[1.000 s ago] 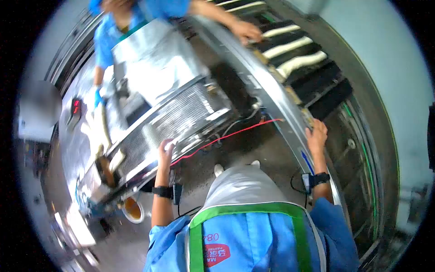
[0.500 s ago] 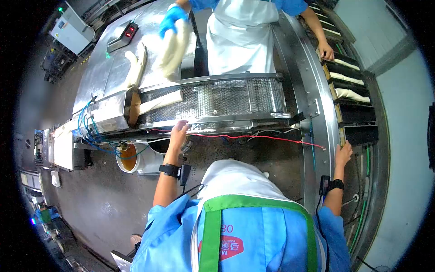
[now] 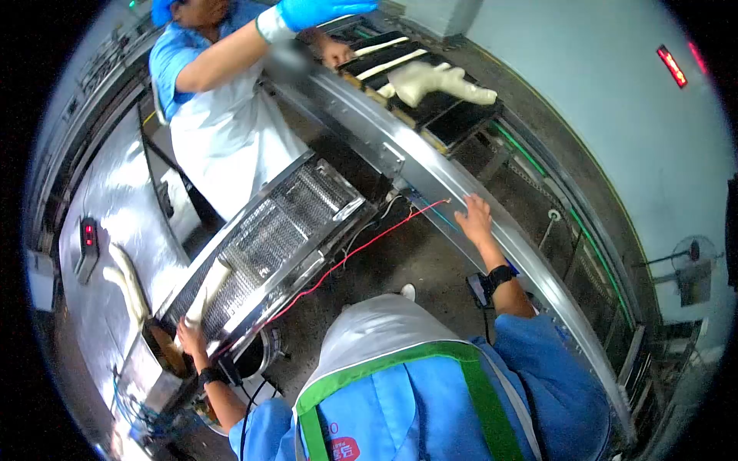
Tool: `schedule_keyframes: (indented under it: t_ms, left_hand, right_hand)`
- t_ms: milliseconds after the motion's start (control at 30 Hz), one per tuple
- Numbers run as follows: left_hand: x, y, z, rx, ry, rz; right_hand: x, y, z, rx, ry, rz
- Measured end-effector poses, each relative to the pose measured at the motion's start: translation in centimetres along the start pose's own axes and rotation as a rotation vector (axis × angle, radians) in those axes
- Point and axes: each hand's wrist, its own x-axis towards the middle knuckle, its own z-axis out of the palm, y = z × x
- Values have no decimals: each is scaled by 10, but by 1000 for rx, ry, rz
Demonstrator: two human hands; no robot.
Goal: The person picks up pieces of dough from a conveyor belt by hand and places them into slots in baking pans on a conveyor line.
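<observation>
On the mesh conveyor (image 3: 277, 230), a pale strip of dough (image 3: 209, 290) lies lengthwise near the box-shaped metal outlet (image 3: 157, 369). My left hand (image 3: 191, 336) is at the strip's near end, its fingers closed about the dough beside the outlet. My right hand (image 3: 475, 219) holds nothing; its fingers are apart just above the curved metal rail (image 3: 511, 246). Beyond that rail, a thick, blurred piece of dough (image 3: 450, 84) lies or drops across black pans (image 3: 461, 123), with thinner dough strips (image 3: 392, 63) in the pans behind it.
A co-worker in a white apron (image 3: 223, 146) stands across the conveyor, one blue-gloved hand (image 3: 323, 11) raised. More dough (image 3: 131, 284) lies on the steel table (image 3: 108, 192) beside a scale with a red display (image 3: 88, 234). A red cable (image 3: 346, 261) runs along the conveyor.
My view has turned right. My left hand has gone from the conveyor's side edge to the dough strip. My right hand has left the pan's end. The co-worker's dough has moved from the table to the pans.
</observation>
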Motion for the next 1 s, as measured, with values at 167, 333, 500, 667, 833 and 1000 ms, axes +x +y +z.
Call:
schedule_keyframes:
  t_ms: [167, 333, 500, 667, 833, 1000]
  left_hand:
    - [43, -41, 52, 40, 185, 266]
    - [37, -10, 44, 72, -30, 237]
    - [12, 29, 32, 126, -52, 180]
    - [-1, 69, 13, 209, -87, 236]
    - [1, 94, 12, 298, -125, 335]
    - [10, 128, 17, 410, -266, 499]
  right_hand:
    - [-17, 38, 12, 117, 76, 7]
    - [-31, 54, 10, 142, 69, 95]
    - [-36, 50, 1, 134, 62, 20]
    - [-37, 39, 2, 117, 16, 26]
    - [-52, 47, -4, 162, 28, -58]
    - [-76, 64, -18, 209, -115, 100]
